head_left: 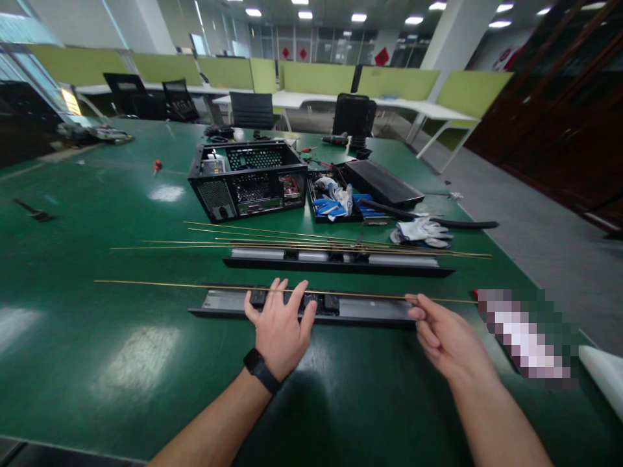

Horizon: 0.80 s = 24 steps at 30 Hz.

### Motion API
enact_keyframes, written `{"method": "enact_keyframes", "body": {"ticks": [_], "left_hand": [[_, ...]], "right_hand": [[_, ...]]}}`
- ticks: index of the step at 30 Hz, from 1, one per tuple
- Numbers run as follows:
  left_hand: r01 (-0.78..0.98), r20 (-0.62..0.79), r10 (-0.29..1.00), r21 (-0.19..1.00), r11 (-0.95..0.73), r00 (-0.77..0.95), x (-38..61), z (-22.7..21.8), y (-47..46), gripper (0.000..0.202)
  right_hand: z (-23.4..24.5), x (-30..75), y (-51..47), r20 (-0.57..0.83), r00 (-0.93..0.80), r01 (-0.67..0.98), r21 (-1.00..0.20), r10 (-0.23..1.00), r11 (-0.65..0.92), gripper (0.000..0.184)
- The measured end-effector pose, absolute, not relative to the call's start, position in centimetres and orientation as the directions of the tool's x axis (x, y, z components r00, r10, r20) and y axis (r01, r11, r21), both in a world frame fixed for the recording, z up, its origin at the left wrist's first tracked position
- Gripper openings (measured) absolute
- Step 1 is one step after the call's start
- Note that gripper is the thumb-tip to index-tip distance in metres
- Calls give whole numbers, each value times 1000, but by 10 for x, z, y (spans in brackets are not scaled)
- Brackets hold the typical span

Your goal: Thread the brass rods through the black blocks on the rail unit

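In front of me on the green table lies a long black and grey metal channel (pixel 374 309) with several black blocks (pixel 331 303) set along it. A thin brass rod (pixel 160 284) runs lengthwise over the channel, sticking out past both its ends. My left hand (pixel 282 318), wearing a dark wristband, rests spread over the black blocks, fingers apart and reaching the rod. At the channel's right end, my right hand (pixel 440 331) pinches the rod between thumb and fingertips. Just beyond lies a second channel (pixel 321 263), with several more brass rods (pixel 253 244) across it.
An open black computer case (pixel 246 181) stands farther back. To its right are a tray (pixel 314 211) with gloves (pixel 335 198), a black panel (pixel 382 181), a black tube (pixel 467 224) and another glove (pixel 421 231). A blurred-out item (pixel 525 337) lies at the right.
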<state>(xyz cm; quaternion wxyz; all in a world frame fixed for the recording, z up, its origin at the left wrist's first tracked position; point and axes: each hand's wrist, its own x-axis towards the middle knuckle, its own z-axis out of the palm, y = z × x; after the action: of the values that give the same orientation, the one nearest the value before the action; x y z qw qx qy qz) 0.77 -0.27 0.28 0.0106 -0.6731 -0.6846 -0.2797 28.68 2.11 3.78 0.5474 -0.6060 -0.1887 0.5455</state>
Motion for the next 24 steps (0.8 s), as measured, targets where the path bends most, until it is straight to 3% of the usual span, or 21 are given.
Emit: {"method": "enact_keyframes", "body": {"ticks": [12,24], "left_hand": [[930,388,917,364,-59,-93,8,4,-3,39],[934,395,914,352,-60,-91,8,3,-2,39]], "right_hand": [[34,221,19,-440,144,-349,-861,886,-371,30],[40,288,27,-486,321,-429,-840,813,-333,12]]}}
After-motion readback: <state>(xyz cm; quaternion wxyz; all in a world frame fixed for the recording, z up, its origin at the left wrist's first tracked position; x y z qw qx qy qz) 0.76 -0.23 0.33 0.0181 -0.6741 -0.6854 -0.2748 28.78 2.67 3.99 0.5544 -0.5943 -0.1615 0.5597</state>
